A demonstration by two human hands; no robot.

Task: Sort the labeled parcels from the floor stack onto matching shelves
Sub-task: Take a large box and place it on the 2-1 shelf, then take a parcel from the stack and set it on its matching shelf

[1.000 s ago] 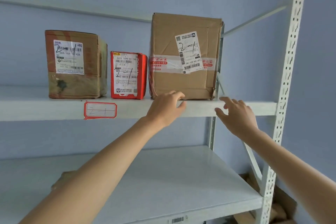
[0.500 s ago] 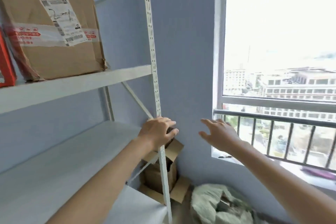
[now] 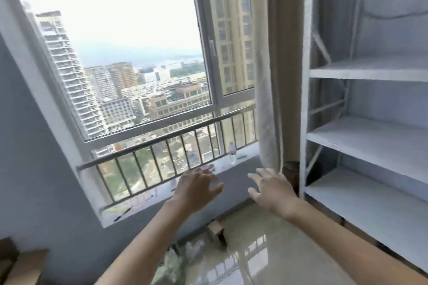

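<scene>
Both hands are hanging in mid-air before the window sill (image 3: 245, 162), holding nothing. The left hand (image 3: 196, 188) is showing loosely curled fingers; the right hand (image 3: 269, 188) is spreading its fingers, released. A small cardboard parcel (image 3: 216, 231) is lying on the floor (image 3: 278, 250) below the sill. The white shelving unit (image 3: 370, 136) is standing at the right.

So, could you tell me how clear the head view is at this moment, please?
Head view: motion-blurred throughout, so the left hand and right hand look soft; the sky in the window is blown out white; the glossy floor carries glare; the shelf uprights bow with wide-angle distortion.
</scene>
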